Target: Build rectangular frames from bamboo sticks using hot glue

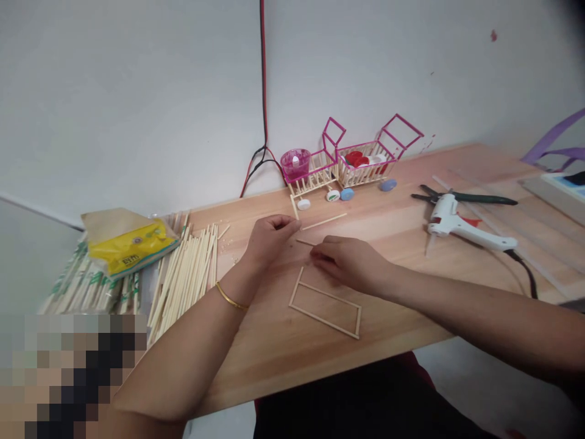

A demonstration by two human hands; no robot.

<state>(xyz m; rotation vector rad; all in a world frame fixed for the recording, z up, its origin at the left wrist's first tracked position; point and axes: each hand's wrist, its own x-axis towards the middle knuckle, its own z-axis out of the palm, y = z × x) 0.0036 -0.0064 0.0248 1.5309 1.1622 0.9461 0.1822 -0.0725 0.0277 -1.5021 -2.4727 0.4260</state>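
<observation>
My left hand (274,239) is closed in a pinch on a short wooden stick (295,207), which points up and away from the fingertips. A second loose stick (324,221) lies just right of those fingers. My right hand (342,261) is also closed, fingertips down near the tabletop. Another thin stick (305,242) runs up to its fingers and passes out of sight there; whether it is gripped is hidden. Below the right hand, a flat four-sided stick frame (325,325) lies on the table, one side extending past its corner.
Two small stick carts (315,182) (365,174) with bottle-cap wheels stand by the wall, one holding a pink cup (295,163). Loose sticks (187,277) and a yellow packet (132,247) lie left. A white glue gun (457,225) and dark-handled pliers (484,199) lie right.
</observation>
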